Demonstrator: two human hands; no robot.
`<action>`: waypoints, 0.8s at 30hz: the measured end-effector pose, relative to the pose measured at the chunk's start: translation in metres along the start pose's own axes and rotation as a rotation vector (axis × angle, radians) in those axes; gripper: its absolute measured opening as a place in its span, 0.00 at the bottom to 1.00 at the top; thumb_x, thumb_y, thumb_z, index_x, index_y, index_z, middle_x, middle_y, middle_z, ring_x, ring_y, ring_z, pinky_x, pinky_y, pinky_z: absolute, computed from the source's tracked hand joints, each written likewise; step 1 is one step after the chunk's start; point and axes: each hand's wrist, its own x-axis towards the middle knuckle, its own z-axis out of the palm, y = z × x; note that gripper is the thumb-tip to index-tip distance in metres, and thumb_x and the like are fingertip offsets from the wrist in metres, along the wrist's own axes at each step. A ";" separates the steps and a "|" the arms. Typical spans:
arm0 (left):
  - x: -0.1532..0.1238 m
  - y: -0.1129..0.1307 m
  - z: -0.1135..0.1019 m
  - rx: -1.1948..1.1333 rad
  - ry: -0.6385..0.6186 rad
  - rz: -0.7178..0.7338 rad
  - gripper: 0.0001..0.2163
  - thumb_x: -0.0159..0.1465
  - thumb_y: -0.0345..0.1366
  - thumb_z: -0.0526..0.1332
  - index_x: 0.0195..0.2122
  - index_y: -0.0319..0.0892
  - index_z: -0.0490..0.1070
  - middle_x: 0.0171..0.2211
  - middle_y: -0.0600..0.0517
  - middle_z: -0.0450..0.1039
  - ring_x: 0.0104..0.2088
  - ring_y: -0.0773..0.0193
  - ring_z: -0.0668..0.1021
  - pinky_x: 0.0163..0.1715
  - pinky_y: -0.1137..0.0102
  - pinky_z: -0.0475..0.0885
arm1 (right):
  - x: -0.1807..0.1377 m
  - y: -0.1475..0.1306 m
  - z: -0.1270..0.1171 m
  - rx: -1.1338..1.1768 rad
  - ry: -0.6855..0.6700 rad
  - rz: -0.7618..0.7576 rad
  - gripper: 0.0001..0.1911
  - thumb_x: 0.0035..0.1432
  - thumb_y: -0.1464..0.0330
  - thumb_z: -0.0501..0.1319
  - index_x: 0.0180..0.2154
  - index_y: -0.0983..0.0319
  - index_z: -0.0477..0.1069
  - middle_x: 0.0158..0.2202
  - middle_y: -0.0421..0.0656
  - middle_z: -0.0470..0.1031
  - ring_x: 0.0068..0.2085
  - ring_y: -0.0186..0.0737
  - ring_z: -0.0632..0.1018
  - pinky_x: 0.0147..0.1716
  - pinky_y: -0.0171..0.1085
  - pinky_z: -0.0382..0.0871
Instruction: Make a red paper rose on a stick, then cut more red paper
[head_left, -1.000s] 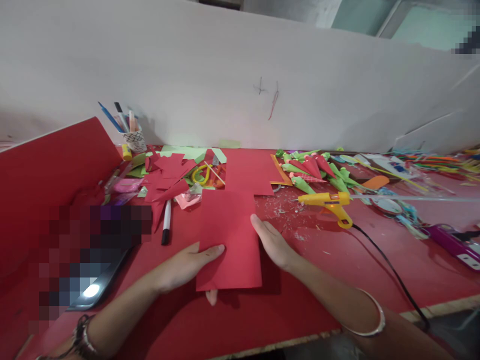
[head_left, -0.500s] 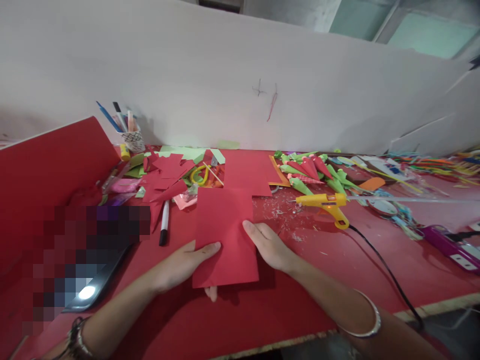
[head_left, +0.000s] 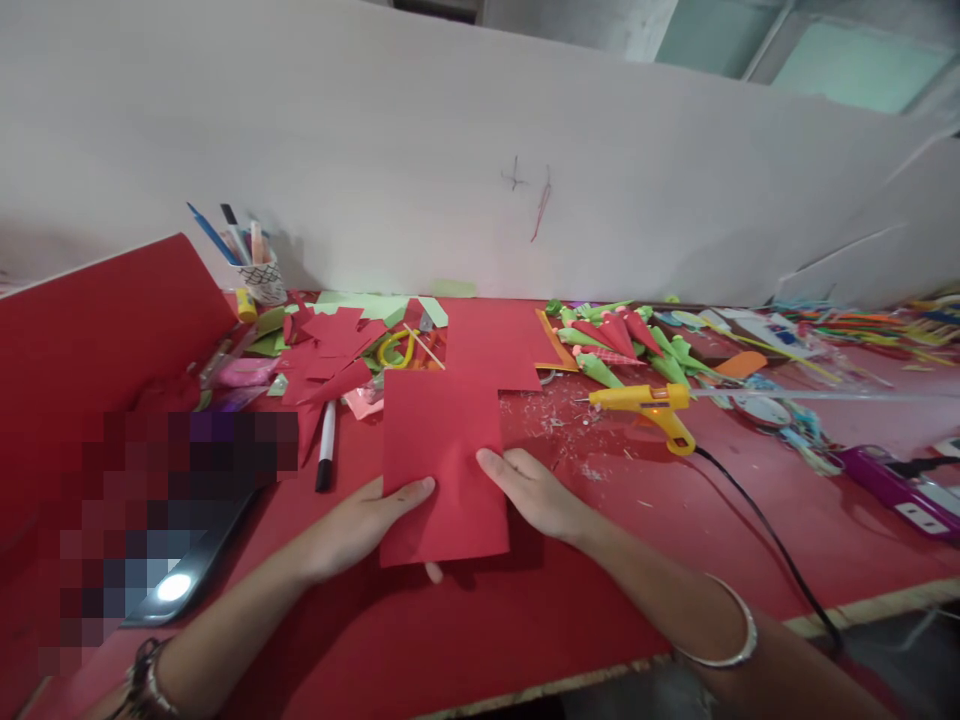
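Slid left, red paper (head_left: 442,440); left hand (head_left: 360,525) pinches it, right hand (head_left: 536,495) presses flat.

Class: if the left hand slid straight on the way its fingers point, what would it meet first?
Probably the fingers of the right hand: the left hand points up and rightward across the red paper sheet, and both hands touch that sheet.

on my red table (head_left: 570,610): red sheet (head_left: 442,440), marker (head_left: 325,452) past my left hand (head_left: 360,525), glue gun (head_left: 646,405) past my right hand (head_left: 536,492).
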 end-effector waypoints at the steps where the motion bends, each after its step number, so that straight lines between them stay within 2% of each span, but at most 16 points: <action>1: 0.000 0.000 0.000 0.000 0.016 -0.002 0.20 0.56 0.50 0.56 0.28 0.34 0.72 0.22 0.42 0.76 0.26 0.57 0.78 0.32 0.67 0.71 | 0.000 0.000 0.000 0.013 -0.001 -0.006 0.23 0.54 0.51 0.51 0.24 0.64 0.65 0.23 0.40 0.66 0.25 0.32 0.67 0.25 0.32 0.60; 6: 0.001 0.001 0.004 -0.059 0.076 0.009 0.20 0.55 0.49 0.58 0.35 0.34 0.72 0.22 0.44 0.77 0.27 0.58 0.78 0.32 0.68 0.72 | 0.003 0.002 -0.001 -0.021 -0.033 -0.012 0.23 0.55 0.52 0.51 0.22 0.64 0.64 0.20 0.38 0.65 0.23 0.30 0.65 0.22 0.32 0.58; 9: 0.003 -0.001 0.003 -0.038 0.092 0.019 0.20 0.55 0.49 0.57 0.35 0.35 0.71 0.21 0.45 0.76 0.26 0.58 0.78 0.32 0.68 0.72 | 0.004 0.003 -0.002 -0.007 -0.027 -0.024 0.24 0.54 0.51 0.51 0.22 0.64 0.64 0.19 0.38 0.65 0.22 0.30 0.65 0.21 0.32 0.58; 11: 0.004 -0.002 0.002 0.043 0.110 0.045 0.20 0.56 0.51 0.56 0.31 0.35 0.71 0.21 0.45 0.76 0.26 0.58 0.77 0.31 0.69 0.71 | 0.003 0.001 0.000 0.046 -0.042 -0.042 0.22 0.54 0.52 0.52 0.25 0.65 0.67 0.23 0.40 0.69 0.25 0.32 0.69 0.25 0.33 0.63; 13: 0.005 -0.004 0.002 0.141 0.136 0.083 0.21 0.57 0.51 0.54 0.28 0.35 0.71 0.22 0.45 0.76 0.26 0.59 0.77 0.30 0.70 0.71 | 0.002 -0.002 0.001 0.104 -0.080 -0.078 0.18 0.52 0.55 0.56 0.34 0.64 0.69 0.32 0.44 0.73 0.32 0.36 0.73 0.32 0.35 0.67; 16: 0.003 -0.005 0.004 0.230 0.158 0.121 0.19 0.57 0.51 0.54 0.28 0.36 0.70 0.22 0.47 0.76 0.25 0.61 0.77 0.29 0.71 0.70 | 0.001 -0.004 0.004 0.106 -0.045 -0.118 0.20 0.48 0.59 0.61 0.41 0.63 0.68 0.41 0.46 0.73 0.41 0.41 0.74 0.39 0.39 0.67; 20: 0.001 -0.005 0.007 0.221 0.117 0.064 0.19 0.57 0.51 0.54 0.32 0.37 0.69 0.21 0.48 0.75 0.24 0.61 0.76 0.25 0.71 0.70 | 0.004 0.000 0.004 0.085 -0.035 -0.085 0.16 0.49 0.58 0.60 0.35 0.64 0.70 0.36 0.46 0.75 0.36 0.41 0.75 0.35 0.39 0.68; 24: 0.001 -0.004 0.007 0.171 0.096 0.014 0.21 0.56 0.53 0.54 0.32 0.37 0.69 0.20 0.47 0.75 0.23 0.60 0.76 0.25 0.69 0.70 | 0.007 0.003 0.002 0.083 -0.016 -0.073 0.16 0.50 0.57 0.59 0.31 0.65 0.70 0.30 0.44 0.75 0.31 0.37 0.74 0.32 0.37 0.67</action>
